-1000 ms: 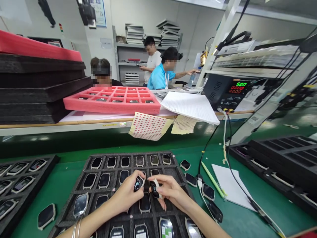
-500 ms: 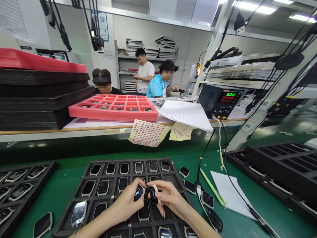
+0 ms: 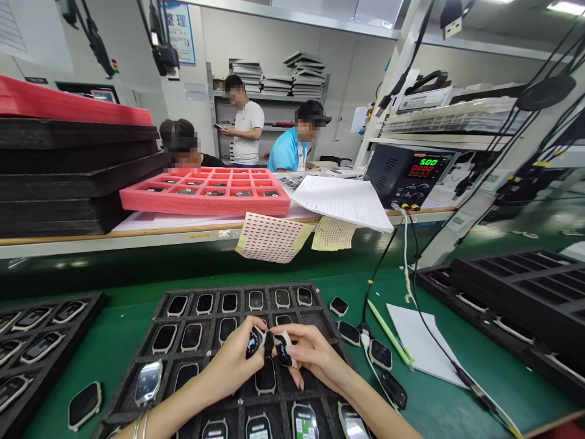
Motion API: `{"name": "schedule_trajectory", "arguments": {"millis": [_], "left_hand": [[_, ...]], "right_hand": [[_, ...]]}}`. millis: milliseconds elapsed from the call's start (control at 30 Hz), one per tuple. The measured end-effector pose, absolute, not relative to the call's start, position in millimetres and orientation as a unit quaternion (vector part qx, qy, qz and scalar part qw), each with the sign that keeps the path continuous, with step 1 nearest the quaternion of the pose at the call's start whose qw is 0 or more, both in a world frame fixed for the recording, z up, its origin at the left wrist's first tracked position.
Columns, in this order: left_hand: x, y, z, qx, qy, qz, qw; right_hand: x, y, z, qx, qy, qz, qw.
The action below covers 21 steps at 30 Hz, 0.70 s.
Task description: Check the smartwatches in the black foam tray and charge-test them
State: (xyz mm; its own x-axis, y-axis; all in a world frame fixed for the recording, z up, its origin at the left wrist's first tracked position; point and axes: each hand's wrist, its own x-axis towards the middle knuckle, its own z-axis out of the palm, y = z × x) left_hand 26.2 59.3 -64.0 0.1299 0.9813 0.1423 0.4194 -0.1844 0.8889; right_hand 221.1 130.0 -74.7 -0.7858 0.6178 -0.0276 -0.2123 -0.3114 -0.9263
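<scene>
My left hand (image 3: pixel 235 360) is closed around a smartwatch body (image 3: pixel 254 342) with a dark, partly lit screen. Just beside it, my right hand (image 3: pixel 313 356) grips a second smartwatch body (image 3: pixel 284 350) by its pale edges, its screen also partly lit. The two watches are close together but apart, held above a black foam tray (image 3: pixel 158 317). Strapless watch bodies fill many of the tray's compartments, among them one (image 3: pixel 265 375) right under my hands. A few screens in the front row are lit. My fingers cover parts of both held watches.
Loose watches (image 3: pixel 349 333) and cables lie right of the tray, near a green pen (image 3: pixel 388 332) and white paper (image 3: pixel 425 341). More foam trays stand left (image 3: pixel 46 341) and right (image 3: pixel 516 305). On the shelf are a red foam tray (image 3: pixel 205 204) and a power supply (image 3: pixel 402 177). People are behind.
Both hands keep hold of their watches, with only a slight tilt of each. The camera view has shifted a little. The standing person in the background has moved left.
</scene>
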Motion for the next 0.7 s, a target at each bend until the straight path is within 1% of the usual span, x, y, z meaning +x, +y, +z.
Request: {"name": "schedule_trajectory", "arguments": {"millis": [67, 133, 267, 367, 467, 567, 700], "left_hand": [[26, 61, -68, 0.645, 0.537, 0.403, 0.365], [25, 63, -72, 0.611, 0.541, 0.422, 0.395], [23, 68, -76, 0.494, 0.53, 0.465, 0.509], [21, 70, -72, 0.382, 0.484, 0.502, 0.606], [18, 69, -67, 0.312, 0.435, 0.514, 0.67], [18, 69, -65, 0.292, 0.414, 0.512, 0.694], [18, 69, -66, 0.301, 0.42, 0.524, 0.677]], "right_hand": [[221, 130, -74, -0.193, -0.523, 0.789, 0.257], [221, 131, -74, -0.2, -0.513, 0.795, 0.256], [219, 133, -71, -0.211, -0.491, 0.804, 0.26], [218, 133, -70, -0.21, -0.486, 0.804, 0.269], [217, 133, -70, -0.227, -0.494, 0.795, 0.269], [216, 132, -70, -0.258, -0.506, 0.776, 0.274], [215, 131, -68, -0.285, -0.517, 0.757, 0.281]]}}
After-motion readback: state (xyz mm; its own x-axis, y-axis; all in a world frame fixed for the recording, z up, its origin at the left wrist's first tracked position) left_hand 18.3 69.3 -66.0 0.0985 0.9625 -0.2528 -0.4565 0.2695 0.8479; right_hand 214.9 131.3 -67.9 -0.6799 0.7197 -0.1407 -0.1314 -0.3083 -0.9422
